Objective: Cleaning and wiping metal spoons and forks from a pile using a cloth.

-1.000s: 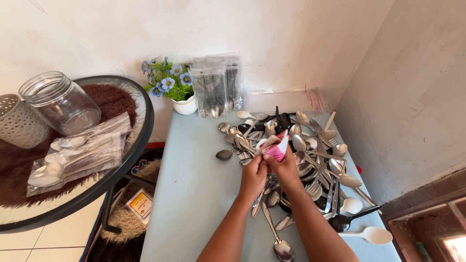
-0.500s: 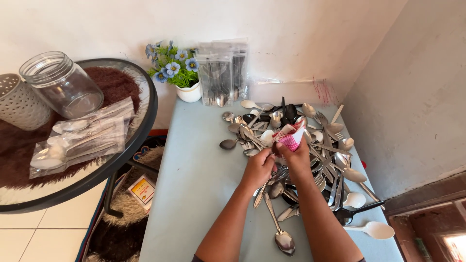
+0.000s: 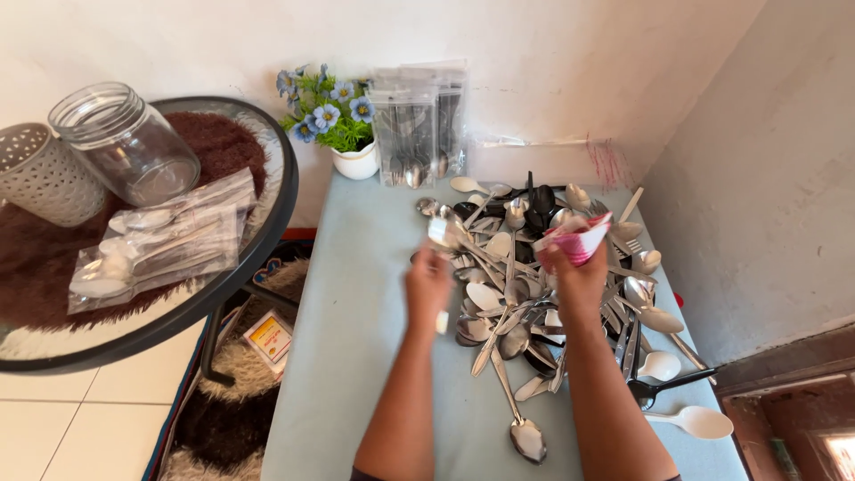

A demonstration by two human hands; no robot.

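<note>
Head view: left hand (image 3: 428,285) lifts a spoon (image 3: 443,233) (blurred); right hand (image 3: 579,283) grips a pink cloth (image 3: 581,239).

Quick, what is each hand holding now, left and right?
Left hand: closed on a metal spoon.
Right hand: closed on a pink and white cloth.

A pale blue table (image 3: 356,294) stands against a white wall (image 3: 552,53). Left of the table sits a round glass table (image 3: 258,258); white floor tiles (image 3: 80,428) lie below it.
</note>
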